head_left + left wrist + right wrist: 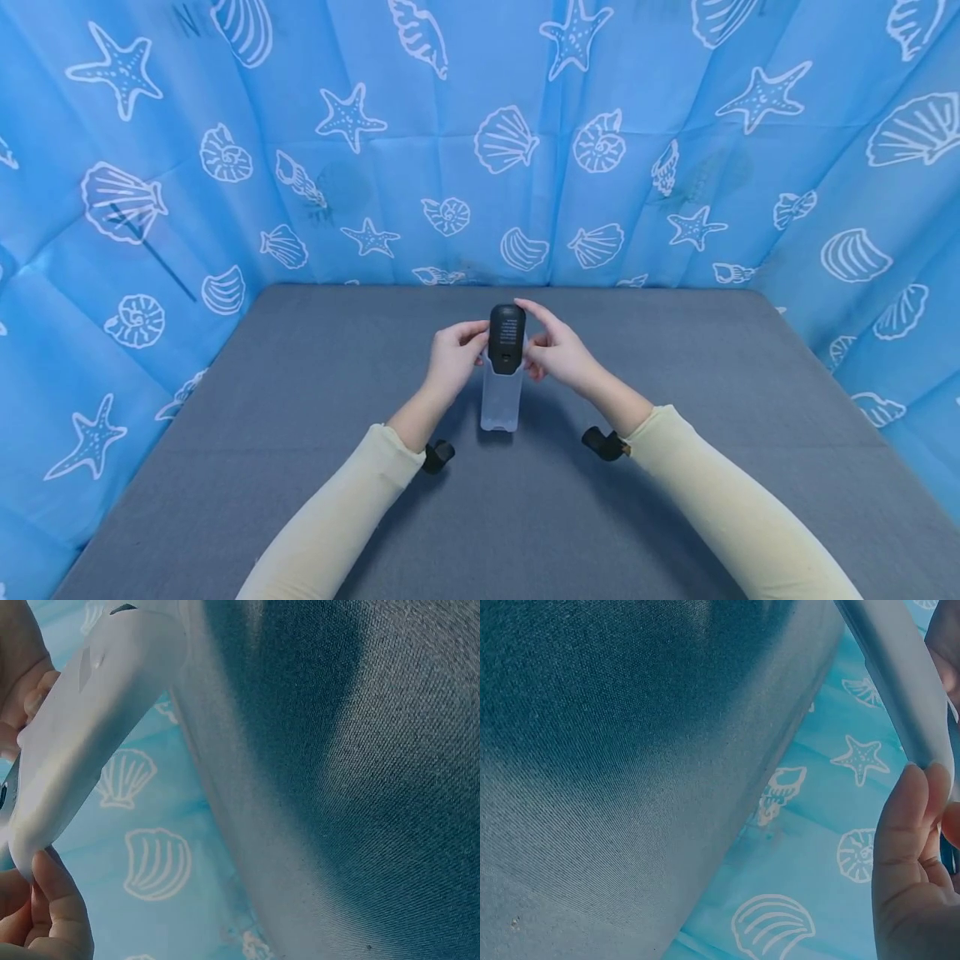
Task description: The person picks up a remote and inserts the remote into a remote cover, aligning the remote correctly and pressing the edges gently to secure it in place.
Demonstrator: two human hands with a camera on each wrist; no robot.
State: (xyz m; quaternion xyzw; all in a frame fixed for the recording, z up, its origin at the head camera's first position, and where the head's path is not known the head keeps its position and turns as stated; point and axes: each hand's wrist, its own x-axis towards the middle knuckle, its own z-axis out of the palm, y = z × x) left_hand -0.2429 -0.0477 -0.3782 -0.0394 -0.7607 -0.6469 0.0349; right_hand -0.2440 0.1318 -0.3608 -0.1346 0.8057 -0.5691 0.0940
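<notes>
A black rounded device [507,329] with small print on its face stands in a long, translucent white sleeve [500,404], above the middle of the table. Its lower part goes into the sleeve and its top sticks out. The left hand [452,358] pinches the sleeve's upper rim on the left side, thumb and fingertips right at the edge in the left wrist view. From the right, the right hand [558,354] holds the same rim with thumb and curled fingers, while its index finger reaches up to the device's top corner.
A grey cloth-covered table [315,350] lies under the hands. Behind and at both sides hangs a blue curtain [420,167] with white shells and starfish. Black wrist cameras [603,443] sit below the cuffs of the pale yellow sleeves.
</notes>
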